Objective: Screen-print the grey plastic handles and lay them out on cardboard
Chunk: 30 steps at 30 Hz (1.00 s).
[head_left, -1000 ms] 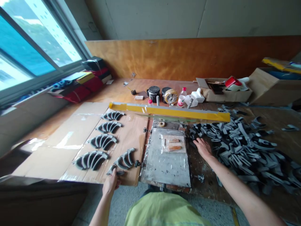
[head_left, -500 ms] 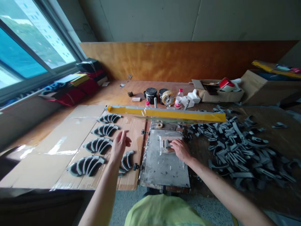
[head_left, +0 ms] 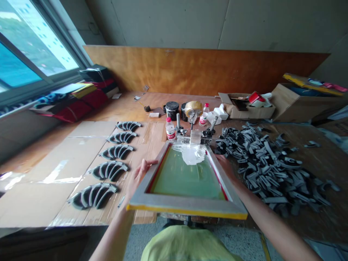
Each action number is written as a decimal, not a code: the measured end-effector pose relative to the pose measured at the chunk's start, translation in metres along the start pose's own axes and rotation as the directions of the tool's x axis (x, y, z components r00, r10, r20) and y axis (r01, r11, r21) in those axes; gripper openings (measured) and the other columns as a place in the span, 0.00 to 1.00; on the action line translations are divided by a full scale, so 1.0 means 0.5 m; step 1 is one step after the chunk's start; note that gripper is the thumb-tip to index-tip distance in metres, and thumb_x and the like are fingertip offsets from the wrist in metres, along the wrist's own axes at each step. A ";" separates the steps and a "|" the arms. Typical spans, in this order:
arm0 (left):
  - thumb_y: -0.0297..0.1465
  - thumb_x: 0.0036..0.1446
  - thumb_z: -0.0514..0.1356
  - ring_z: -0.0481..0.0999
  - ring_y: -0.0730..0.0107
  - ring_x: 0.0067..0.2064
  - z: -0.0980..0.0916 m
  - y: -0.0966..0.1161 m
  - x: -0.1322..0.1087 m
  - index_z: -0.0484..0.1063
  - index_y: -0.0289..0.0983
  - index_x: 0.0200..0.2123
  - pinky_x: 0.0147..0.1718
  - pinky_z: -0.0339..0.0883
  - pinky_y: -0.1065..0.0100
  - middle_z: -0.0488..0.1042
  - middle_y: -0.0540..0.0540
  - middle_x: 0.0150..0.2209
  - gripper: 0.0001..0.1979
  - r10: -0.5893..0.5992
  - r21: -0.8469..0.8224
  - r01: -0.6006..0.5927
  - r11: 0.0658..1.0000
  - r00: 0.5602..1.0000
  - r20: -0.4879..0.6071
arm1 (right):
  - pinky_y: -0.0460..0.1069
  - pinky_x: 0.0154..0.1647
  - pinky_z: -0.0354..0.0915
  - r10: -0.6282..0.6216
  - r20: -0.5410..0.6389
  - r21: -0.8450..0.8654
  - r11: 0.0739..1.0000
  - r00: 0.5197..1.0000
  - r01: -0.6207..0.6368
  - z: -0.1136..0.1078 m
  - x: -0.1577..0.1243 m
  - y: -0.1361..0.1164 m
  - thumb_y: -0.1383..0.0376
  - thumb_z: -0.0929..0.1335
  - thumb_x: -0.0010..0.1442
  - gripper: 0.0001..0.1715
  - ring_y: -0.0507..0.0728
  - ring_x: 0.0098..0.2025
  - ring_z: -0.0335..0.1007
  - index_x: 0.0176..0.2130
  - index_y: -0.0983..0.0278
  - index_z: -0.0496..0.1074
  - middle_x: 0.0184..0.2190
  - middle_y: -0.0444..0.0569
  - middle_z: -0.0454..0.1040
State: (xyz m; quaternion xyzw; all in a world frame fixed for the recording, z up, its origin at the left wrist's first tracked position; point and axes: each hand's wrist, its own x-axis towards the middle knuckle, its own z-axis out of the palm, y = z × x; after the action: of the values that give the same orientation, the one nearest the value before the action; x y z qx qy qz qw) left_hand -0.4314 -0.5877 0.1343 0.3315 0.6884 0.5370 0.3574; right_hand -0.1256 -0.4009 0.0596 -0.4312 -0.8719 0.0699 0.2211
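Observation:
A screen-printing frame (head_left: 187, 202) with a grey rim and green mesh lies lowered in front of me, covering the metal plate. White ink (head_left: 191, 154) is pooled at the far end of its mesh, below a pale squeegee-like blade (head_left: 195, 137). My left hand (head_left: 140, 174) is at the frame's left side, fingers stretched towards the rim; I cannot tell whether they touch it. My right hand (head_left: 223, 163) is beside the right rim, its fingers blurred and partly hidden. Several rows of grey curved parts (head_left: 108, 170) lie on cardboard (head_left: 62, 195) at left.
A heap of grey parts (head_left: 266, 170) covers the right of the table. Behind the frame stand a red-capped bottle (head_left: 170, 130), a black tub (head_left: 172, 110), a tape roll (head_left: 193, 108) and upright metal posts (head_left: 178, 120). Cardboard boxes (head_left: 250, 114) stand at the back right.
The raised frame has swung down towards me over the plate. My left hand has come to its left side; my right hand has left the small part on the plate for the right side.

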 end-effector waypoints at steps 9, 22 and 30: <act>0.55 0.52 0.58 0.73 0.67 0.30 0.038 -0.247 -0.020 0.57 0.36 0.67 0.28 0.65 0.69 0.74 0.51 0.28 0.45 -0.237 0.126 0.226 0.966 0.969 0.076 | 0.54 0.50 0.65 -0.096 0.222 -0.064 0.991 0.970 0.113 0.028 0.189 -0.074 0.69 0.71 0.58 0.22 0.62 0.50 0.68 0.53 0.64 0.69 0.47 0.55 0.73; 0.54 0.52 0.59 0.76 0.64 0.32 0.036 -0.268 -0.015 0.67 0.37 0.60 0.30 0.67 0.68 0.76 0.49 0.29 0.38 -0.276 0.092 0.269 0.959 0.958 0.074 | 0.48 0.37 0.61 -0.474 0.416 0.087 0.870 0.776 0.485 0.003 0.049 -0.085 0.81 0.64 0.51 0.17 0.57 0.39 0.69 0.33 0.62 0.73 0.33 0.48 0.76; 0.55 0.53 0.59 0.77 0.62 0.32 0.039 -0.254 -0.022 0.68 0.36 0.59 0.31 0.68 0.67 0.77 0.48 0.29 0.38 -0.241 0.091 0.236 0.967 0.969 0.055 | 0.49 0.38 0.63 -0.389 0.257 0.050 0.919 0.885 0.390 0.037 0.067 -0.087 0.78 0.64 0.55 0.13 0.58 0.40 0.69 0.34 0.64 0.74 0.34 0.50 0.75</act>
State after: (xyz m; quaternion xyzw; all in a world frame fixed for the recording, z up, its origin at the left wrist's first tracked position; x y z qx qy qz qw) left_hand -0.4181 -0.6130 0.0083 0.2782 0.7333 0.4496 0.4276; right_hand -0.1829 -0.4000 0.0676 -0.2347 -0.9622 0.0789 0.1130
